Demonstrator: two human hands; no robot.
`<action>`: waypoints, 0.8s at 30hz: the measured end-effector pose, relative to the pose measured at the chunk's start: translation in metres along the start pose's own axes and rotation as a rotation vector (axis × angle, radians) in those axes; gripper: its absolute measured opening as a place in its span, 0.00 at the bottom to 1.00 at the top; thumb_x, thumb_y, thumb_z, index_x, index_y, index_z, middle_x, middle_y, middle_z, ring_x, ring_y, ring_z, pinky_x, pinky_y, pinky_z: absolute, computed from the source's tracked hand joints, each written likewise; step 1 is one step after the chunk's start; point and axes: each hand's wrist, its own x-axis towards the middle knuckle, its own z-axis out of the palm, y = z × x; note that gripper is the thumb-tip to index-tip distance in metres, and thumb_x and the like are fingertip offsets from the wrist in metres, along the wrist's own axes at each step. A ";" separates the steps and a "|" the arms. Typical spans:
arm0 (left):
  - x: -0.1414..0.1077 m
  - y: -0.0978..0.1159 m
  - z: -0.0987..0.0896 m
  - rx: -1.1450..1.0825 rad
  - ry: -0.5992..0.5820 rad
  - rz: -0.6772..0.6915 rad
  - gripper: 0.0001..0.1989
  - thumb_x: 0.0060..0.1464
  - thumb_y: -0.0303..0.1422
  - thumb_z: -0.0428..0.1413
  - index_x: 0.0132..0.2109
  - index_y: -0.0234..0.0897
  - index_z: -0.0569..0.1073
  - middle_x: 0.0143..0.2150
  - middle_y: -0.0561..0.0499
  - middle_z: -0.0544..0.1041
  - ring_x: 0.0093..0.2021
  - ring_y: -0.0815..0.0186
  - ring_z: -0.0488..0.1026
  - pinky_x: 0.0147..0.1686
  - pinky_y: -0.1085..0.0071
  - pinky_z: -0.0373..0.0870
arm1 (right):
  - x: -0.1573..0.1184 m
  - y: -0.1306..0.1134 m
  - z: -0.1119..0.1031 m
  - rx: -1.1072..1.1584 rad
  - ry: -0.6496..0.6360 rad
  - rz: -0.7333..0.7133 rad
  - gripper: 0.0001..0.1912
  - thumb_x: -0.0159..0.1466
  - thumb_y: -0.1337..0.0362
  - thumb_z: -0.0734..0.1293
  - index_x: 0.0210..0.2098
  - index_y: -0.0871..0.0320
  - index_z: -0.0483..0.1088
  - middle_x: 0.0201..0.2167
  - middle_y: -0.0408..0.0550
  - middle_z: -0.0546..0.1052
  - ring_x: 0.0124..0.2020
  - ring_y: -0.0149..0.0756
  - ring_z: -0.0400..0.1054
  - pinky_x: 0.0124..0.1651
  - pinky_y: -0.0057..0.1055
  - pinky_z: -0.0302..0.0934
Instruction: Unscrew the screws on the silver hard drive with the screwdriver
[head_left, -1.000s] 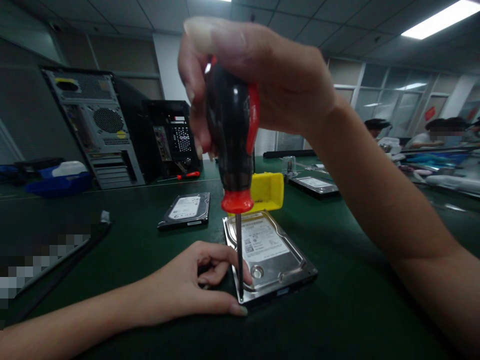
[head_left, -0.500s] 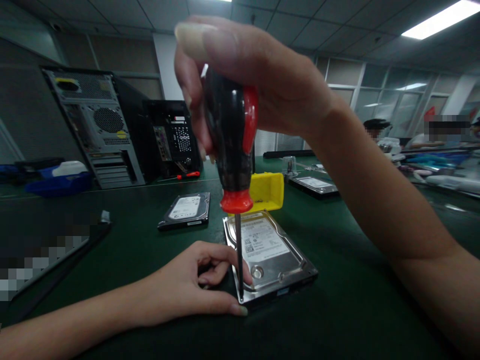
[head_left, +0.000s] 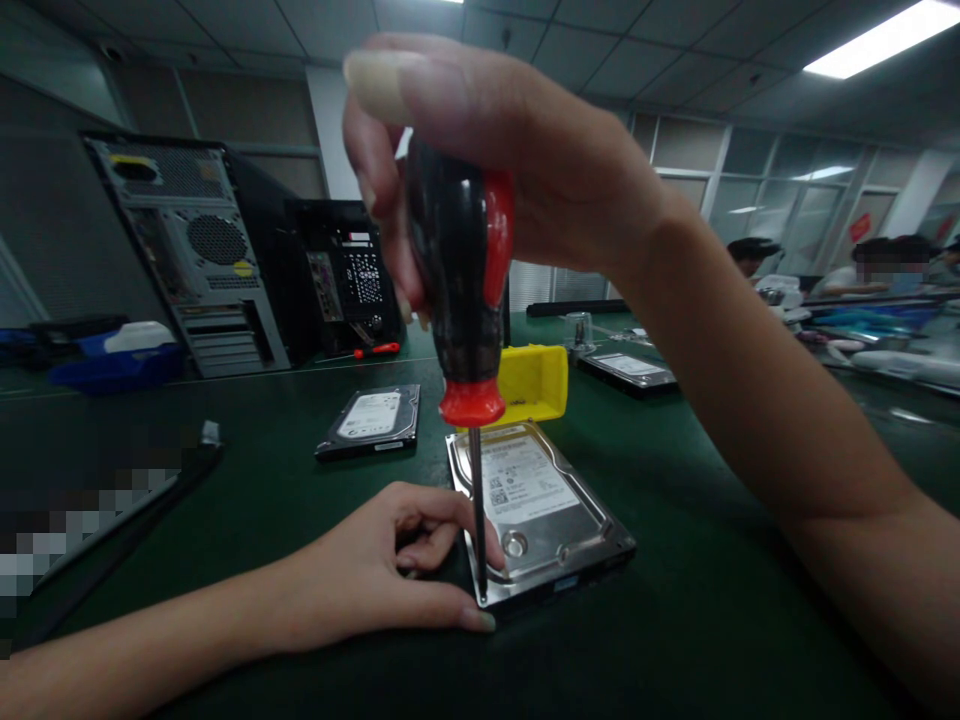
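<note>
A silver hard drive (head_left: 555,530) lies label side up on the green table. My left hand (head_left: 405,560) grips its near left corner, thumb against the near edge and a finger on the top cover. In my right hand (head_left: 487,110) is a screwdriver (head_left: 461,270) with a black and red handle, held upright from above. Its tip meets the drive's near left corner, where a screw appears to be; the tip covers most of it. Just behind the drive a yellow bin (head_left: 534,385) with small dark bits inside lies open toward me.
A second hard drive (head_left: 371,420) lies to the left, a third drive (head_left: 626,370) at the back right. Computer cases (head_left: 202,250) stand back left, near a small red screwdriver (head_left: 377,350) and a blue tray (head_left: 120,370). Other people (head_left: 870,265) sit far right.
My right hand's thumb and fingers have shifted slightly left around the screwdriver handle. The left hand and the hard drive hold their places.
</note>
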 end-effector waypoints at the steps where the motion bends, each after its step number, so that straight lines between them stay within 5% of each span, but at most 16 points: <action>1: 0.000 0.000 0.000 -0.003 0.000 0.001 0.13 0.45 0.34 0.65 0.39 0.37 0.75 0.21 0.64 0.53 0.23 0.72 0.50 0.25 0.74 0.47 | 0.000 -0.001 0.001 -0.011 0.013 0.008 0.10 0.66 0.70 0.49 0.36 0.74 0.54 0.29 0.39 0.64 0.31 0.22 0.71 0.35 0.19 0.66; 24: 0.000 -0.001 0.000 0.009 0.000 0.004 0.13 0.45 0.34 0.65 0.39 0.38 0.75 0.21 0.64 0.52 0.24 0.72 0.51 0.26 0.74 0.48 | -0.001 -0.004 0.004 -0.008 0.033 0.047 0.09 0.66 0.72 0.47 0.36 0.73 0.53 0.29 0.38 0.62 0.30 0.20 0.70 0.35 0.17 0.65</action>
